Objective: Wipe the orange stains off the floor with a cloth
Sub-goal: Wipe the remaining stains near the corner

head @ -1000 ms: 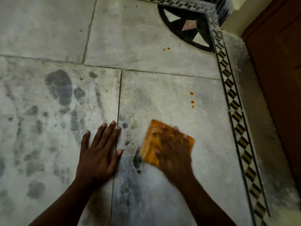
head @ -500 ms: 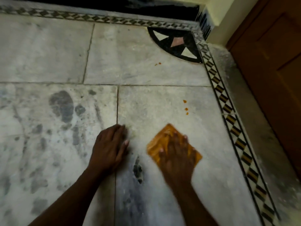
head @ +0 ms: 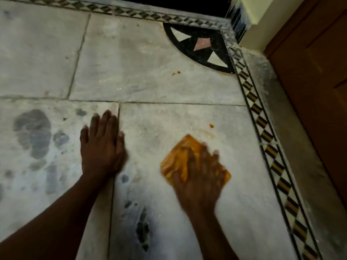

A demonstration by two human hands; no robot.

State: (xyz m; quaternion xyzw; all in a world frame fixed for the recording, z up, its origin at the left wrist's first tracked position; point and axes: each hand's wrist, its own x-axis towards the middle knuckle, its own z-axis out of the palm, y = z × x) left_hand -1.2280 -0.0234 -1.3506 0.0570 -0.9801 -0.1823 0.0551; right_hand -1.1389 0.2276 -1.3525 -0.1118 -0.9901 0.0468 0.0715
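Right hand presses flat on the cloth; left hand lies open on the floor. One orange spot and a farther pair remain; a faint smear, seemingly, is half-wiped.

The right hand presses flat on a folded orange cloth on the grey stone floor. The left hand lies flat beside it. Small orange stains sit near.

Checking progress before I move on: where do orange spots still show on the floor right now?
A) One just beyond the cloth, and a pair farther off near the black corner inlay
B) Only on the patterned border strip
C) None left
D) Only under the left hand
A: one orange spot lies just past the cloth under the right hand, and a small pair sits near the black corner inlay.
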